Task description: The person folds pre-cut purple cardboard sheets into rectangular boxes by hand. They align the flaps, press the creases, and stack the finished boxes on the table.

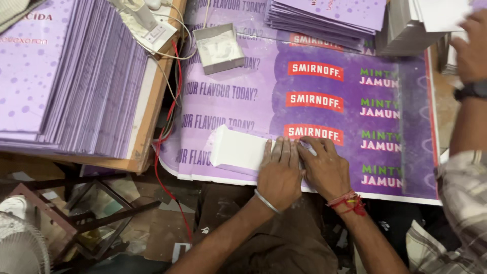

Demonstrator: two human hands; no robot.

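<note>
A white folded card piece [236, 149] lies on a large purple printed sheet [324, 101] that covers the work surface. My left hand [280, 172], with a metal bangle at the wrist, presses flat on the right end of the white piece. My right hand [324, 167], with red thread around the wrist, lies beside it, fingers pointing left and touching the same end of the piece. Both hands press down with fingers held together.
A tall stack of purple printed sheets [66, 76] sits on a wooden board at left. A small open white box [219, 48] rests at top centre. More purple stacks [324, 18] lie at the top. Another person's arm with a wristwatch [472, 91] reaches in at right. A fan [20, 246] stands low left.
</note>
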